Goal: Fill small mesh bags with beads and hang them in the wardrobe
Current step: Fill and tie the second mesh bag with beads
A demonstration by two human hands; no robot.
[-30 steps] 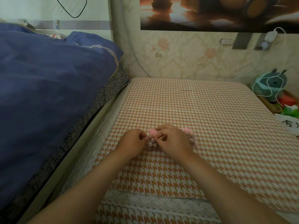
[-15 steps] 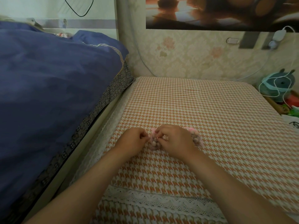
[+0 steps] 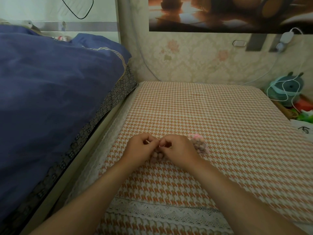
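A small mesh bag of brownish-pink beads (image 3: 157, 156) lies on the orange houndstooth cloth (image 3: 220, 133), mostly hidden between my hands. My left hand (image 3: 141, 149) and my right hand (image 3: 177, 150) meet over its top, each pinching the drawstring or neck of the bag with thumb and forefinger. A second filled mesh bag (image 3: 199, 144) with a pink drawn top lies just right of my right hand, touching the cloth and held by nothing.
A blue quilt (image 3: 50, 99) on a bed fills the left. The papered wall (image 3: 194, 60) stands behind the cloth-covered surface. At the right edge sit a teal plush with a white cable (image 3: 286, 87) and colourful items. White lace trim (image 3: 160, 212) runs along the near side.
My hands stay together over the bag; the pink top seen between my fingers a second ago is now covered. The second bag to the right shows more.
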